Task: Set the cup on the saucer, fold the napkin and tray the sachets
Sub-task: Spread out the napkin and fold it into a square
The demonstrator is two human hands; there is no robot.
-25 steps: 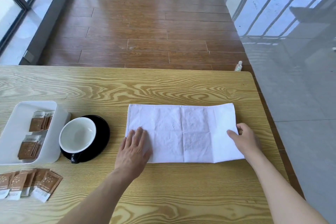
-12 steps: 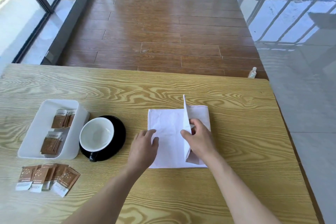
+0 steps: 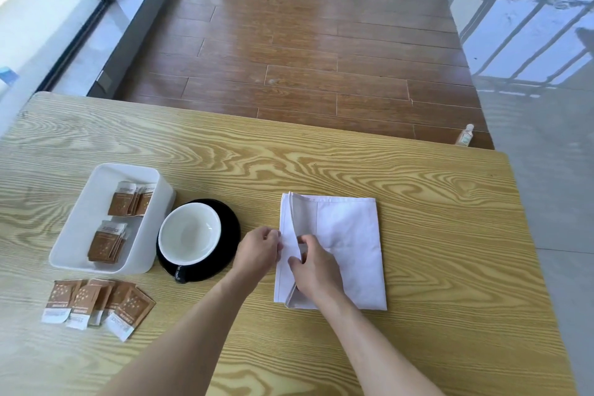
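Note:
A white napkin (image 3: 350,241) lies folded over on the wooden table, right of centre. My right hand (image 3: 313,267) pinches its folded top layer near the left edge, which still stands slightly raised. My left hand (image 3: 260,249) touches the napkin's left edge with its fingertips. A black cup with a white inside (image 3: 189,235) sits on a black saucer (image 3: 229,228) to the left. Brown sachets (image 3: 120,202) lie in two stacks inside a white tray (image 3: 96,190). Several more sachets (image 3: 96,304) are fanned out on the table in front of the tray.
The table's far edge (image 3: 289,125) drops to a brown wooden floor. A small bottle (image 3: 465,136) stands on the floor past the table's far right corner. Glass walls run along the left and right.
My right hand carried the napkin's right half over to the left, folding it from a long rectangle into a near square. My left hand slid back to the left edge.

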